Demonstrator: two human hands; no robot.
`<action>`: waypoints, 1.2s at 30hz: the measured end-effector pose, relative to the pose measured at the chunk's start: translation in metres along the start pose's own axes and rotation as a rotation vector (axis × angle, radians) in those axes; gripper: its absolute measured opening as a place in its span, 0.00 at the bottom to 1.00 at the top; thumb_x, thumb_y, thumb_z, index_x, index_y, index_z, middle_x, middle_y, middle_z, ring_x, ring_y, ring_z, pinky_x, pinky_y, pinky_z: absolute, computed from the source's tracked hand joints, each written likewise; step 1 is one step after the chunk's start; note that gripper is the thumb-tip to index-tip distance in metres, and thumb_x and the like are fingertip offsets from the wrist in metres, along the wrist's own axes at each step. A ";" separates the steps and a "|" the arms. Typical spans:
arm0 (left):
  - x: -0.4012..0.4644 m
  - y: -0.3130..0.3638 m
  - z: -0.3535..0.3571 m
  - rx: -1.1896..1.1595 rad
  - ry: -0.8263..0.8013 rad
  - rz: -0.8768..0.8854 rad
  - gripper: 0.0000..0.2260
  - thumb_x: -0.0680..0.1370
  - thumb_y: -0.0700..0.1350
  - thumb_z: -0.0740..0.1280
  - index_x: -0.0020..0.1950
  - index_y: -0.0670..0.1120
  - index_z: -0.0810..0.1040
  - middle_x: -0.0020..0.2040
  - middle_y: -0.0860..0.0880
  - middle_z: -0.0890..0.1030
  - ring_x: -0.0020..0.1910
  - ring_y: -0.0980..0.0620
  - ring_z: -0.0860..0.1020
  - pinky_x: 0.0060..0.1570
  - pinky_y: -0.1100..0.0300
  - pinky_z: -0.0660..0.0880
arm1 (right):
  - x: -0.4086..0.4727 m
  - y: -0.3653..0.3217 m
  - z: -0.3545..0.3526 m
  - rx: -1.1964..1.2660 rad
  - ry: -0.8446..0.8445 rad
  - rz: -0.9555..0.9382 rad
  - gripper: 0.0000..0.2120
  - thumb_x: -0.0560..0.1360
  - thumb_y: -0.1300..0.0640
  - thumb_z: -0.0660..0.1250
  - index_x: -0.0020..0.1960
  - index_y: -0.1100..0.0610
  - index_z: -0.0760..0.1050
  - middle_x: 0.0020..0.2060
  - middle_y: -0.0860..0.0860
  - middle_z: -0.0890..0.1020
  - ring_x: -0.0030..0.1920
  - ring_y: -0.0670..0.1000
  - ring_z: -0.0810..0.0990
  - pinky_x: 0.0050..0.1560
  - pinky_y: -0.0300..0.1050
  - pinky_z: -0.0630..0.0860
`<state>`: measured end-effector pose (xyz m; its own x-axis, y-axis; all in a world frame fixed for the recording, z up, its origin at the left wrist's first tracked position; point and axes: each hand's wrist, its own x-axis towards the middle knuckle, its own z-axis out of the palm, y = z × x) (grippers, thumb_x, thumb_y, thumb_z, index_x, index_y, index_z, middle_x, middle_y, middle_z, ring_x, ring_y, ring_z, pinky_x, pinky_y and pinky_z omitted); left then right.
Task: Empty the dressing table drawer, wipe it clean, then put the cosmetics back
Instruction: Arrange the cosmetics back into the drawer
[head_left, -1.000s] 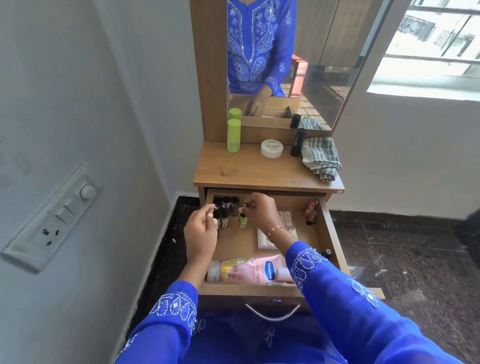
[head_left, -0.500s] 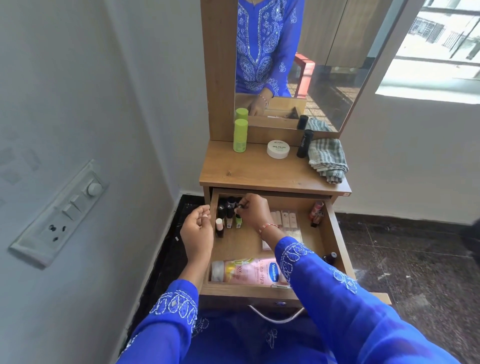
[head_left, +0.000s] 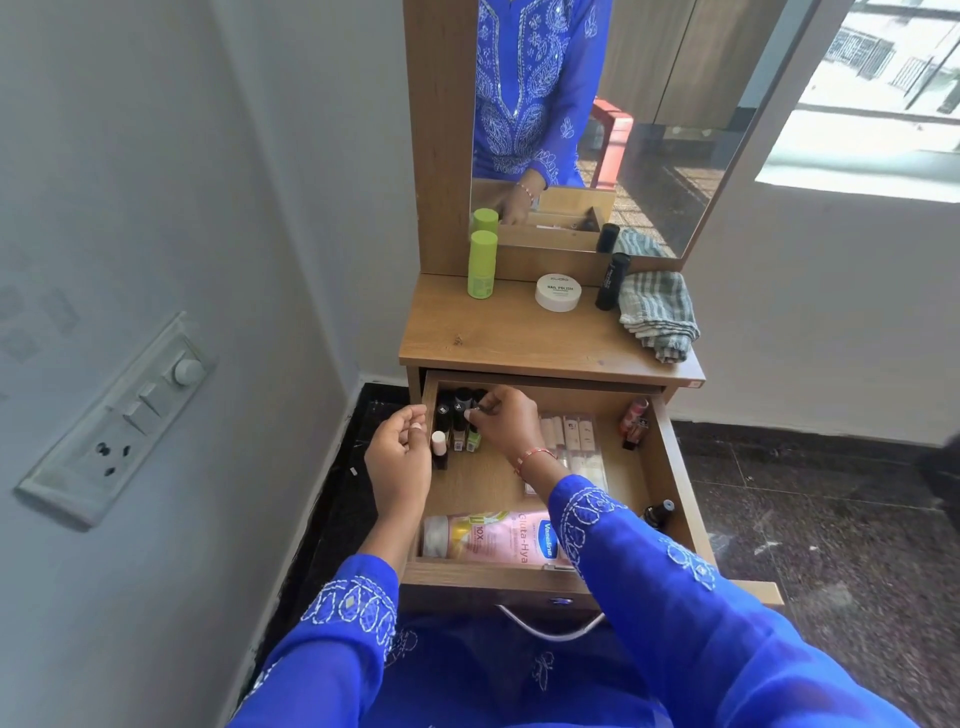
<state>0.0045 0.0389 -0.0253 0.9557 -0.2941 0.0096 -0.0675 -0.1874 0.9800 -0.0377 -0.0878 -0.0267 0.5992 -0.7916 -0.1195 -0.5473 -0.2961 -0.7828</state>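
Head view: the pulled-out wood-grain laminate drawer (head_left: 675, 467) of the small dressing table holds a cluster of small dark-capped glass nail-polish bottles (head_left: 457, 421) upright in its back-left corner, a clear flat sachet strip (head_left: 571, 441) near the middle, two reddish little bottles (head_left: 635, 422) at the back right, a dark round-capped bottle (head_left: 658, 512) by the right wall, and a pink glossy plastic lotion tube (head_left: 488, 538) lying on its side along the front wall. On the matte tabletop (head_left: 493, 338) stand a lime-green cylindrical bottle (head_left: 481, 265), a squat white round tub (head_left: 558, 292), a black slim tube (head_left: 612, 280) and a folded grey striped woven cloth (head_left: 657, 312).

The right hand (head_left: 506, 423) reaches to the back-left corner, its fingers curled, pinching the cap of one dark bottle. The left hand (head_left: 399, 457) hovers at the drawer's left wall, fingers loosely curled, holding nothing.
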 end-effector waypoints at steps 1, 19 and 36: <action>0.000 0.000 0.000 0.001 -0.002 0.001 0.11 0.77 0.35 0.59 0.55 0.40 0.78 0.49 0.46 0.81 0.42 0.58 0.78 0.37 0.77 0.71 | 0.000 0.000 0.000 -0.011 0.001 -0.007 0.09 0.71 0.58 0.71 0.47 0.63 0.77 0.39 0.52 0.78 0.40 0.49 0.74 0.41 0.39 0.69; -0.001 -0.003 -0.001 0.035 -0.032 0.010 0.11 0.77 0.38 0.60 0.54 0.45 0.79 0.53 0.47 0.81 0.52 0.52 0.79 0.47 0.66 0.72 | -0.004 0.001 -0.004 0.010 -0.022 -0.028 0.10 0.72 0.57 0.70 0.49 0.61 0.78 0.45 0.56 0.82 0.42 0.47 0.75 0.44 0.42 0.75; 0.011 0.057 0.040 -0.016 -0.119 0.194 0.11 0.77 0.36 0.59 0.52 0.47 0.79 0.51 0.47 0.81 0.50 0.54 0.79 0.47 0.70 0.75 | 0.027 -0.022 -0.083 -0.099 0.311 -0.238 0.10 0.74 0.62 0.64 0.55 0.62 0.77 0.56 0.56 0.78 0.50 0.55 0.79 0.53 0.42 0.73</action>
<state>0.0000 -0.0122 0.0224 0.8846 -0.4321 0.1751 -0.2409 -0.1019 0.9652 -0.0581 -0.1476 0.0376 0.5187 -0.8144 0.2602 -0.4777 -0.5285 -0.7018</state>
